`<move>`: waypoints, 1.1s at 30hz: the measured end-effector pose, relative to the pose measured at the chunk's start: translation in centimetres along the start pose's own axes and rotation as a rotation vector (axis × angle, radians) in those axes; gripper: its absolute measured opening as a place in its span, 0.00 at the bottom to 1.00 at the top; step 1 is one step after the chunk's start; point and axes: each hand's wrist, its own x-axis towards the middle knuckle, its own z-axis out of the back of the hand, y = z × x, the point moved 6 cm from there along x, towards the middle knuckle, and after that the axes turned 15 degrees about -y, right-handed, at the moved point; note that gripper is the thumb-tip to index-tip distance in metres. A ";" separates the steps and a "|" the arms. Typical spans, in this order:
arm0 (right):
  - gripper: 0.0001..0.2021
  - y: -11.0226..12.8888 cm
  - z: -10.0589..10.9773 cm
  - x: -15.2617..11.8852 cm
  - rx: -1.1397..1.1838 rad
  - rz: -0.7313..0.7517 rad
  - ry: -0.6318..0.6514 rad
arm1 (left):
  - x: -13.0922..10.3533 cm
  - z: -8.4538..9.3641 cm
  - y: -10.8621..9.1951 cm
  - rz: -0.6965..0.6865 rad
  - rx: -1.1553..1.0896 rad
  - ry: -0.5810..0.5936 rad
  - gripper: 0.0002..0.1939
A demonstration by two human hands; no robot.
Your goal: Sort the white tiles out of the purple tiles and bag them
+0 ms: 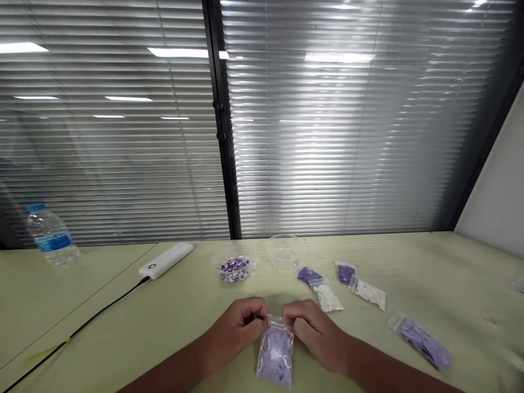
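Near the table's front edge, a small clear zip bag of light purple pieces (275,355) hangs or lies between my hands. My left hand (241,327) pinches its upper left corner, thumb and finger pressed together. At the upper right corner, my right hand (313,330) grips the bag with its fingers curled. Beyond the hands stands a clear round bowl with purple and white pieces (234,270). Beside it, on the right, is another clear round bowl (285,252) with no pieces visible in it.
Several small bags lie to the right: dark purple (309,275), white (327,297), dark purple (345,273), white (370,295) and light purple (423,341). A white device (167,261) with a black cable (102,310) and a water bottle (53,237) are left. Blinds stand behind the table.
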 end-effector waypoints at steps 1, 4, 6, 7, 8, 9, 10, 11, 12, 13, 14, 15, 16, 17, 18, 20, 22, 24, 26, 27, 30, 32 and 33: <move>0.09 0.0 0.0 0.0 0.011 -0.013 0.009 | 0.1 0.1 0.1 0.006 -0.009 -0.004 0.07; 0.09 -0.1 -0.1 0.0 0.046 -0.048 0.018 | 0.3 0.2 0.3 0.016 -0.040 -0.009 0.09; 0.09 -0.2 -0.1 0.0 0.065 -0.070 0.015 | 0.3 0.2 0.4 0.022 -0.059 -0.010 0.09; 0.09 -0.2 0.0 0.0 0.075 -0.081 0.013 | 0.4 0.2 0.5 0.027 -0.066 -0.010 0.09; 0.09 -0.2 0.0 0.0 0.085 -0.092 0.014 | 0.4 0.2 0.5 0.031 -0.073 -0.011 0.10; 0.09 -0.2 0.0 0.0 0.095 -0.101 0.016 | 0.4 0.2 0.6 0.035 -0.078 -0.011 0.10; 0.08 -0.2 0.0 0.0 0.104 -0.110 0.018 | 0.4 0.2 0.7 0.039 -0.082 -0.012 0.11; 0.08 -0.2 0.0 0.0 0.113 -0.116 0.020 | 0.4 0.2 0.7 0.041 -0.085 -0.012 0.11; 0.08 -0.2 -0.1 0.0 0.119 -0.121 0.023 | 0.4 0.2 0.8 0.044 -0.088 -0.013 0.11; 0.08 -0.2 -0.1 0.0 0.124 -0.125 0.025 | 0.4 0.2 0.9 0.045 -0.090 -0.014 0.11; 0.09 -0.3 -0.2 0.0 0.126 -0.129 0.025 | 0.4 0.2 0.9 0.047 -0.092 -0.016 0.11; 0.09 -0.3 -0.2 0.0 0.125 -0.132 0.021 | 0.4 0.2 0.9 0.048 -0.093 -0.019 0.10; 0.10 -0.3 -0.2 0.0 0.122 -0.135 0.016 | 0.4 0.3 0.9 0.049 -0.095 -0.020 0.10; 0.10 -0.3 -0.2 0.0 0.120 -0.137 0.011 | 0.4 0.3 0.9 0.051 -0.094 -0.021 0.10; 0.10 -0.3 -0.1 0.0 0.119 -0.135 0.007 | 0.4 0.3 0.9 0.053 -0.093 -0.022 0.10; 0.11 -0.1 0.0 0.0 0.123 -0.126 0.001 | 0.4 0.3 0.8 0.054 -0.088 -0.025 0.10; 0.14 0.0 0.1 -0.1 0.130 -0.117 0.003 | 0.4 0.3 0.8 0.050 -0.078 -0.031 0.10; 0.16 -0.2 0.0 -0.1 0.116 -0.121 -0.003 | 0.5 0.3 0.7 0.042 -0.066 -0.034 0.10; 0.16 -0.6 -0.1 0.0 0.083 -0.130 -0.015 | 0.5 0.3 0.6 0.033 -0.047 -0.037 0.10; 0.16 -0.8 -0.1 0.0 0.066 -0.134 -0.023 | 0.5 0.3 0.6 0.029 -0.037 -0.038 0.11; 0.15 -1.1 -0.3 0.2 0.044 -0.136 -0.036 | 0.4 0.2 0.4 0.023 -0.010 -0.037 0.12; 0.15 -1.0 -0.2 0.2 0.041 -0.134 -0.043 | 0.4 0.2 0.3 0.025 0.001 -0.036 0.12; 0.15 -1.0 -0.1 0.2 0.042 -0.133 -0.046 | 0.3 0.2 0.2 0.025 0.005 -0.035 0.12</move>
